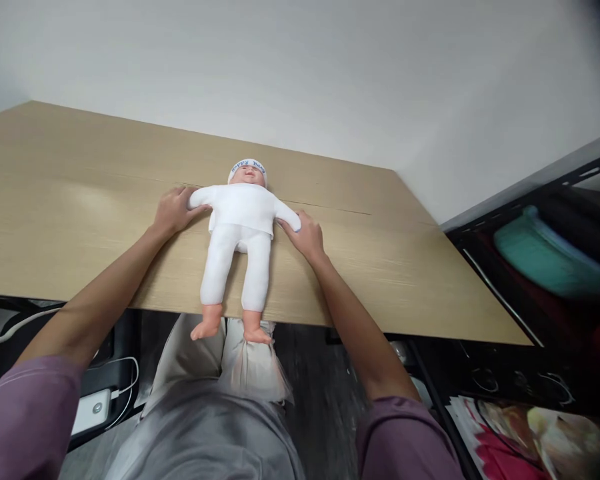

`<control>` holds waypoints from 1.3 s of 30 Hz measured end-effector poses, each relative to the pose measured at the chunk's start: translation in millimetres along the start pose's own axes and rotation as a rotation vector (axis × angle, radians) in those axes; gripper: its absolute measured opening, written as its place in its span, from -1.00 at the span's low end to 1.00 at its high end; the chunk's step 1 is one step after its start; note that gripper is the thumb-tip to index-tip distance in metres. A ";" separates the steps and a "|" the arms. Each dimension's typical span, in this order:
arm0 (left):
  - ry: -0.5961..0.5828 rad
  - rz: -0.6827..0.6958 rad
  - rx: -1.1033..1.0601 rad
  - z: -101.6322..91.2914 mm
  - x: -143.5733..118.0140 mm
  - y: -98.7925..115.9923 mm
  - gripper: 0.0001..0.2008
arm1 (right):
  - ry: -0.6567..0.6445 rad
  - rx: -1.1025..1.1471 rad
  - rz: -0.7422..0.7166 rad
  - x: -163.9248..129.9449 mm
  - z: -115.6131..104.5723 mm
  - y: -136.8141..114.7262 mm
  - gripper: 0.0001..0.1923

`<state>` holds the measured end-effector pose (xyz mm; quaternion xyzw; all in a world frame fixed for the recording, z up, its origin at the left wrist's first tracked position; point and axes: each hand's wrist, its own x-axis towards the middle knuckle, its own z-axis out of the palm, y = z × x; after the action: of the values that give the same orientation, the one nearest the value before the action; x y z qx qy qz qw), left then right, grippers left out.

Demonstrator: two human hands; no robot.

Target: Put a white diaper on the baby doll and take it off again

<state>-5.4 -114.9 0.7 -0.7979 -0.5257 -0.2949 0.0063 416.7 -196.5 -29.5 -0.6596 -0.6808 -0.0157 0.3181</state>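
Note:
A baby doll (243, 210) in a white top, white trousers and a white cap with blue lettering lies face up on the brown tabletop (355, 267). Its bare feet stick out past the near edge, above my lap. My left hand (175, 210) is closed round the end of the doll's arm on the left. On the other side, my right hand (305, 235) grips the end of the doll's other sleeve. Both doll arms are spread out and down from the body. Its hands do not show.
Pale fabric with sheer netting (255, 370) lies over my lap below the doll's feet. A white device with a cable (91, 410) sits at lower left. Dark shelving on the right holds a teal item (550, 253) and red and floral cloth (515, 440). A white wall (260, 73) stands behind the table.

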 end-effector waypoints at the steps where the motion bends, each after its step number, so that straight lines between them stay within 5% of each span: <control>1: 0.003 0.013 -0.004 2.2 5.1 -3.3 -0.10 | 0.001 -0.001 -0.009 5.0 2.1 2.3 -0.14; 16: -0.014 0.007 0.007 40.1 88.7 -29.8 0.01 | 0.080 0.014 -0.161 98.0 37.8 37.0 -0.15; 26: -0.110 -0.089 -0.055 16.6 57.8 -35.9 -0.08 | 0.026 0.089 -0.185 67.8 29.2 49.3 -0.23; 39: -0.082 -0.116 -0.015 19.4 54.8 -44.6 -0.21 | -0.029 0.085 -0.096 70.8 30.0 51.7 -0.23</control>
<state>-19.0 -42.9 -2.5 -0.7775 -0.5686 -0.2658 -0.0385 456.4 -113.7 -41.8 -0.6123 -0.7162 0.0074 0.3349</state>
